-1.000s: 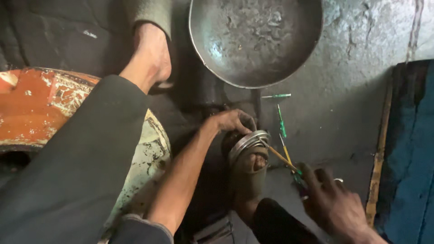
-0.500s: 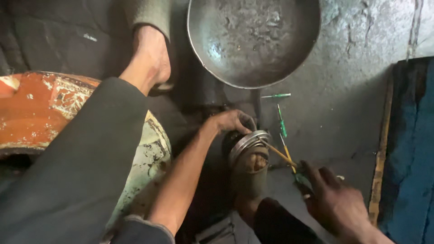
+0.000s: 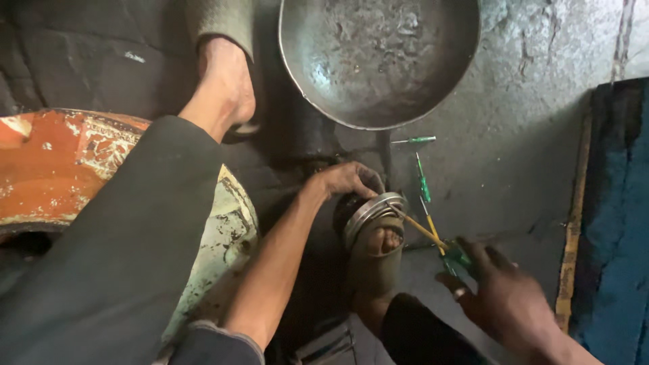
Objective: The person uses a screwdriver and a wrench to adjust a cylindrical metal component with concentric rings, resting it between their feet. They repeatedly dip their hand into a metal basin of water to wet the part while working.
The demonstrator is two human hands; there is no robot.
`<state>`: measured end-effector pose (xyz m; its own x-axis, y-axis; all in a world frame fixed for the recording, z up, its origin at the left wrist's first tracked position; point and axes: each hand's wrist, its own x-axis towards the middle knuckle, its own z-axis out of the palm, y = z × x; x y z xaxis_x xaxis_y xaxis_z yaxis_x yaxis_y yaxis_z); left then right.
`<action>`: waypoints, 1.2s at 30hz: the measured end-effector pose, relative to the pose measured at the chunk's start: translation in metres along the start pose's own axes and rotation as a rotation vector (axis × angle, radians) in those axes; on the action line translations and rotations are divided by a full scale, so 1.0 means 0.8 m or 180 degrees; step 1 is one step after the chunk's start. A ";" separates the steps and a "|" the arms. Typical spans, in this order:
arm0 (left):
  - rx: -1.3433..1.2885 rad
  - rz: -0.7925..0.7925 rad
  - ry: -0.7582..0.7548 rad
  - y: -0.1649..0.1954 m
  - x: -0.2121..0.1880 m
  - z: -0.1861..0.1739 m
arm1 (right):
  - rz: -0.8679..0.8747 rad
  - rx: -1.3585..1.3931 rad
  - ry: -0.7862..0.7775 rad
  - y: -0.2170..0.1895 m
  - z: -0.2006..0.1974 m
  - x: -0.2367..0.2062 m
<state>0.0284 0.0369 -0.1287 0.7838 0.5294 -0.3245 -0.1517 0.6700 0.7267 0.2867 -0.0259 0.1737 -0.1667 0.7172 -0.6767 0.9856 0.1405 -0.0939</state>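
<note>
My left hand (image 3: pixel 345 181) grips the top of a round metal ring part (image 3: pixel 370 211) that stands on edge on the floor. The part leans against my foot in a worn sandal (image 3: pixel 378 250). A thin yellow-shafted screwdriver (image 3: pixel 424 231) runs from the ring's rim down to the right. My right hand (image 3: pixel 503 297) hovers low at the right with its fingers apart, the thumb and forefinger at a green tool handle (image 3: pixel 458 260) on the floor. I cannot tell whether it grips the handle.
A large dented metal pan (image 3: pixel 378 61) lies at the top. Two green-handled screwdrivers (image 3: pixel 422 177) rest on the concrete floor below it. My other bare foot (image 3: pixel 226 88) is at the upper left. An orange and pale round drum (image 3: pixel 61 169) sits left; a blue board (image 3: pixel 612 223) stands right.
My right hand has slid slightly down and to the right near the green handle. My left hand and the ring part have stayed where they were.
</note>
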 end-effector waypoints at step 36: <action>0.1543 0.0397 0.2610 0.032 -0.052 0.169 | -0.0056 -0.0868 -0.1099 -0.039 -0.030 0.016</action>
<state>0.0729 -0.0382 -0.0147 0.0858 0.9049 -0.4169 0.2043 0.3935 0.8963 0.2531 -0.0048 0.1859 -0.1186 0.4493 -0.8854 0.9316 0.3588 0.0573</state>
